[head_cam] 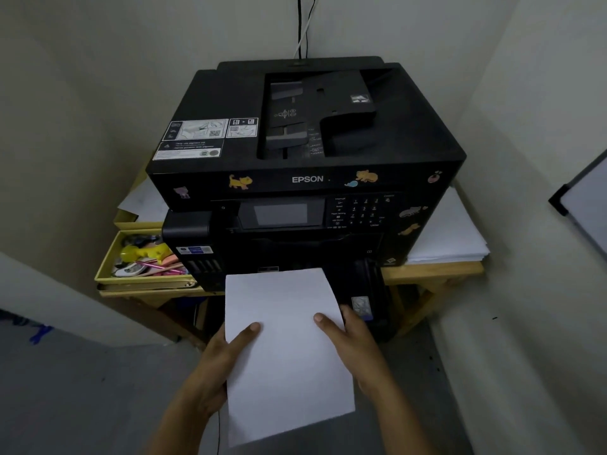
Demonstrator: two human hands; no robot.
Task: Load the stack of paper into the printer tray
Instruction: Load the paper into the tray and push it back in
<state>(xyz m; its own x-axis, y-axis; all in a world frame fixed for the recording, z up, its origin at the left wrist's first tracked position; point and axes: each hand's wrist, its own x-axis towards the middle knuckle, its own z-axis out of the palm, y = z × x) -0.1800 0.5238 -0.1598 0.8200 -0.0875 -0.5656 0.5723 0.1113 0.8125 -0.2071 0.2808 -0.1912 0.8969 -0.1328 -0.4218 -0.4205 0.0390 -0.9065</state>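
A stack of white paper (285, 349) is held flat in front of the black Epson printer (305, 159). My left hand (216, 362) grips its left edge with the thumb on top. Gripping the right edge the same way is my right hand (358, 346). The far edge of the stack sits over the pulled-out black printer tray (364, 290), whose right side shows beside the paper. The rest of the tray is hidden under the sheets.
The printer stands on a wooden table (437, 270) in a corner between pale walls. A yellow open drawer box (138, 254) with pens and clutter sits at left. Loose white sheets (450, 231) lie at right. Cables (303, 24) run up the wall.
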